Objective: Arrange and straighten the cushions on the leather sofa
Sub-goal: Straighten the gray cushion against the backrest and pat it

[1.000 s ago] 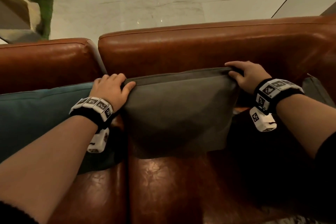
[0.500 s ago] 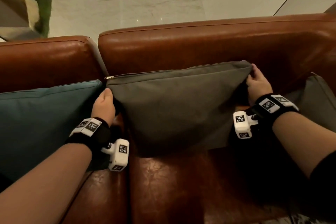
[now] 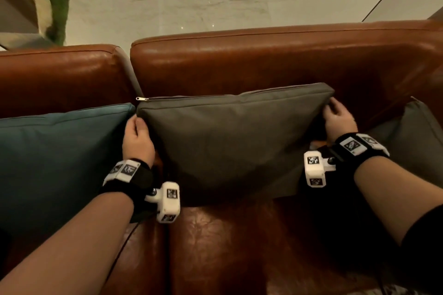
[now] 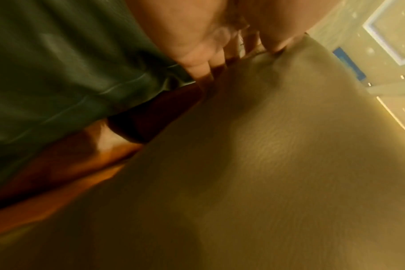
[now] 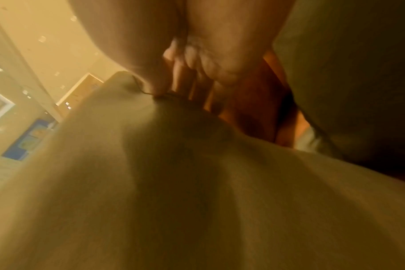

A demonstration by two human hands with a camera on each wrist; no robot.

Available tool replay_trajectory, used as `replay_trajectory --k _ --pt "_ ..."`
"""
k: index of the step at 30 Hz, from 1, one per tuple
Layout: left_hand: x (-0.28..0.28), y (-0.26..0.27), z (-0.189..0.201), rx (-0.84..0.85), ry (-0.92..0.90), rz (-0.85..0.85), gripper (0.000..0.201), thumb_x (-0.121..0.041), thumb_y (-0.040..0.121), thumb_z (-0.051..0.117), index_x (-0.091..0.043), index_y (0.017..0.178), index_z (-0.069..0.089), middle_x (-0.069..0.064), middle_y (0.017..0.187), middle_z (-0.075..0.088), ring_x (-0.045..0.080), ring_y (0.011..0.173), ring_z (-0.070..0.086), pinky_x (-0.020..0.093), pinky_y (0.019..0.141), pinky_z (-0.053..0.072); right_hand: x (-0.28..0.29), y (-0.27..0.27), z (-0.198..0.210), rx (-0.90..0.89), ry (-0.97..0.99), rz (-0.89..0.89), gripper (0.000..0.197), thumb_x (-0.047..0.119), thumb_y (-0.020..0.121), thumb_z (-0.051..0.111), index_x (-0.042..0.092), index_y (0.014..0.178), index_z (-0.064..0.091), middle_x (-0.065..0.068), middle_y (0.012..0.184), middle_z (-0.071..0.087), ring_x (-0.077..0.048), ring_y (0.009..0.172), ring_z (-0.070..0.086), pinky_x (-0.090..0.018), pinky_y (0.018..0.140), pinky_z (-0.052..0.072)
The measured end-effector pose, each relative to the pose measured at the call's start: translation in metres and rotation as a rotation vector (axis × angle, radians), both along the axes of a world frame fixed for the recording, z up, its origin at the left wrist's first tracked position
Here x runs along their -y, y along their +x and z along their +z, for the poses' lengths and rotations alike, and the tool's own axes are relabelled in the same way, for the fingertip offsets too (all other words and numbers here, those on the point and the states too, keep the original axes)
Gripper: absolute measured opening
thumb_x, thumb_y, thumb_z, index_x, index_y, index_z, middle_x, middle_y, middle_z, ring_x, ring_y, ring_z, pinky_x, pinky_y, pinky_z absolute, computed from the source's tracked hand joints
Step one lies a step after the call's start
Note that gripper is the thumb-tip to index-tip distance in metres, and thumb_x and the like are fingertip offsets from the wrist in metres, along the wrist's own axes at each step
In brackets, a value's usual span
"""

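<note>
on the leather sofa [image 3: 263, 60]: grey cushion [image 3: 227, 141], upright against the backrest. my left hand [image 3: 137, 141] and right hand [image 3: 339, 122] pinch its upper corners. teal cushion [image 3: 55, 151] touching at left.

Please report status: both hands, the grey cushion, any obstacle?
Left hand and right hand grip grey cushion corners. Cushion upright against backrest. Teal cushion crowds left side.

Both forearms reach forward, left hand [image 3: 137, 140] and right hand [image 3: 339, 121] thumbs up, fingers [image 4: 198, 70] curled in a grip.
</note>
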State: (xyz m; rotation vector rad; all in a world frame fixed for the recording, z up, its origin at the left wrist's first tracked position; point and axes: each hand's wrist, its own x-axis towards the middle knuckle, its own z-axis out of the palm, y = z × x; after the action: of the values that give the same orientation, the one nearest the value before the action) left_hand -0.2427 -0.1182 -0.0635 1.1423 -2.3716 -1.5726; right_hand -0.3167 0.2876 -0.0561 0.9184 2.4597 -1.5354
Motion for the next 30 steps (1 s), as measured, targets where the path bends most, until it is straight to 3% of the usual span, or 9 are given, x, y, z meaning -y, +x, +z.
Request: replay_trajectory --k 3,6,8,12,17,20,22,26,30 --pt "0.000 0.016 -0.025 0.058 0.102 -0.057 0.051 -0.064 0.082 0.036 -0.037 0.122 0.052 0.003 0.125 0.062 0.033 0.113 0.059 0.052 0.100 0.046 0.008 0.013 -0.015 0.087 -0.057 0.076 0.055 0.054 0.090 0.044 0.021 0.133 0.055 -0.003 0.126 0.062 -0.023 0.117 0.057 -0.043 0.105 0.043" --pt "-0.003 0.013 -0.025 0.055 -0.017 -0.013 0.020 -0.047 0.088 0.047 -0.027 0.089 0.051 0.008 0.089 0.062 0.039 0.087 0.062 0.058 0.083 0.052 0.008 0.015 -0.021 0.010 0.004 -0.007 0.040 0.039 0.093 0.057 0.015 0.125 0.063 -0.006 0.113 0.068 -0.023 0.106 0.064 -0.044 0.098 0.050" --pt "-0.007 0.009 -0.023 0.046 -0.042 0.033 0.021 -0.045 0.088 0.054 -0.025 0.084 0.048 0.004 0.081 0.057 0.038 0.081 0.062 0.058 0.077 0.053 0.006 0.016 -0.022 -0.042 0.057 -0.042 0.033 0.034 0.092 0.061 0.014 0.118 0.068 -0.010 0.107 0.071 -0.025 0.099 0.067 -0.044 0.093 0.053" --pt "-0.007 0.018 -0.028 0.002 -0.034 0.063 0.027 -0.052 0.085 0.056 -0.026 0.093 0.054 0.009 0.094 0.065 0.039 0.086 0.064 0.054 0.081 0.053 0.010 0.024 -0.020 0.007 0.044 -0.091 0.042 0.039 0.100 0.045 0.010 0.127 0.060 -0.015 0.118 0.065 -0.028 0.104 0.062 -0.036 0.089 0.047" --pt "-0.017 0.045 -0.048 0.049 0.158 0.017 0.041 -0.033 0.102 0.038 -0.018 0.139 0.047 0.001 0.127 0.055 0.020 0.121 0.049 0.031 0.106 0.036 0.017 0.047 -0.037 0.127 -0.098 -0.053 0.053 0.054 0.094 0.049 0.022 0.135 0.054 -0.007 0.132 0.060 -0.022 0.115 0.059 -0.035 0.105 0.042" --pt "-0.021 0.042 -0.054 0.013 0.053 0.098 0.011 -0.025 0.097 0.050 -0.016 0.094 0.056 -0.002 0.084 0.056 0.020 0.089 0.052 0.037 0.086 0.043 0.013 0.049 -0.044 0.086 0.021 -0.112 0.038 0.030 0.096 0.056 0.014 0.131 0.060 -0.007 0.124 0.064 -0.016 0.112 0.059 -0.014 0.084 0.042" --pt "-0.018 0.033 -0.057 0.022 0.014 0.177 0.021 -0.028 0.093 0.058 -0.020 0.078 0.046 -0.006 0.071 0.048 0.020 0.076 0.049 0.037 0.077 0.044 0.010 0.046 -0.047 0.017 0.052 -0.139 0.035 0.027 0.095 0.059 0.010 0.125 0.064 -0.008 0.120 0.067 -0.010 0.101 0.058 -0.005 0.069 0.042" --pt "-0.015 0.033 -0.064 -0.022 0.029 0.207 0.021 -0.033 0.088 0.065 -0.022 0.081 0.049 -0.006 0.075 0.052 0.012 0.068 0.051 0.033 0.078 0.045 0.009 0.050 -0.045 0.000 -0.023 -0.177 0.035 0.030 0.097 0.056 0.015 0.127 0.063 0.003 0.110 0.065 -0.007 0.101 0.057 -0.017 0.081 0.043" --pt "-0.008 0.063 -0.090 0.135 0.080 0.020 0.033 -0.033 0.098 0.046 -0.020 0.128 0.050 -0.001 0.121 0.054 0.022 0.112 0.054 0.022 0.094 0.039 0.011 0.068 -0.060 0.098 -0.123 -0.139 0.036 0.039 0.094 0.050 0.034 0.129 0.059 0.000 0.118 0.066 -0.022 0.111 0.061 -0.033 0.091 0.050"
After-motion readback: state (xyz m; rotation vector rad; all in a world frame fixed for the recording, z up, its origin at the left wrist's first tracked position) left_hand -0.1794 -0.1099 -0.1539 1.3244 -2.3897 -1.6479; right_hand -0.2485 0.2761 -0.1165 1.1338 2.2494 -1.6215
